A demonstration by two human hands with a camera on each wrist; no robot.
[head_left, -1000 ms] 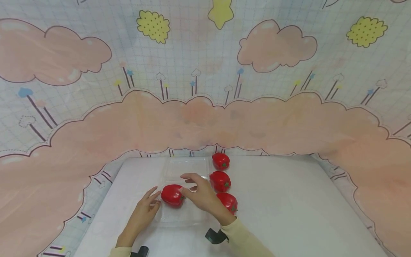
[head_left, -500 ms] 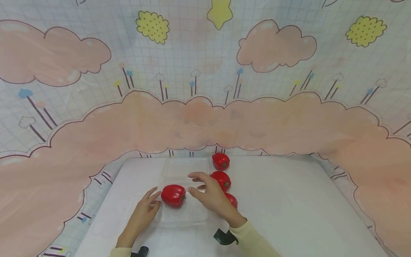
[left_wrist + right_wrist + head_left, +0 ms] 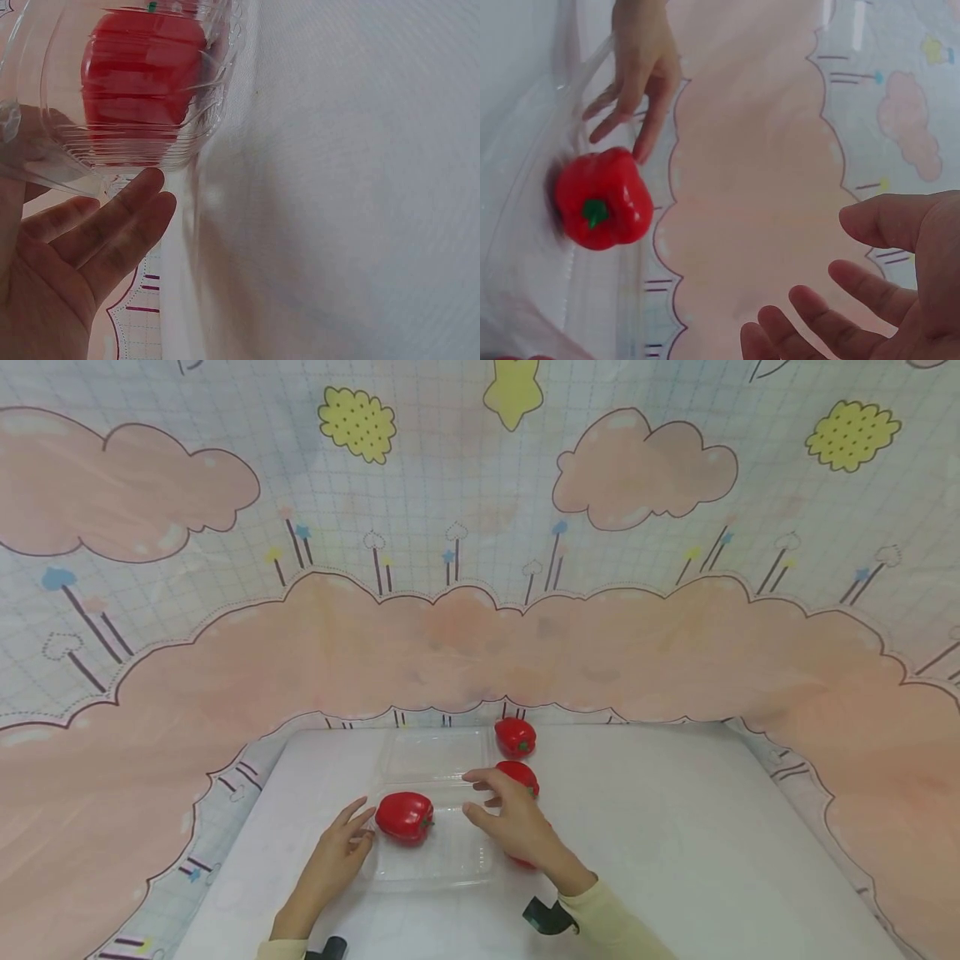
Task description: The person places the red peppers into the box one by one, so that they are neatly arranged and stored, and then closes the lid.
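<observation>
A red bell pepper (image 3: 405,817) with a green stem lies in the left part of a clear plastic clamshell box (image 3: 442,870), whose lid (image 3: 435,755) is folded back behind it. My left hand (image 3: 339,853) is at the box's left side, fingers extended. In the left wrist view, its fingertips (image 3: 152,178) are right at the ribbed wall, with the pepper showing through the plastic. Over the box's right edge, my right hand (image 3: 510,817) is spread and holds nothing. It partly covers a second bell pepper (image 3: 521,772) and mostly hides a third (image 3: 522,862).
Another red bell pepper (image 3: 515,737) lies at the back, right of the lid. All this is on a white tabletop (image 3: 675,835). A printed cloth (image 3: 480,643) with clouds hangs behind and around it.
My right hand has moved right, away from the pepper in the box, and now covers more of the peppers on that side. The left hand and the boxed pepper stay in place.
</observation>
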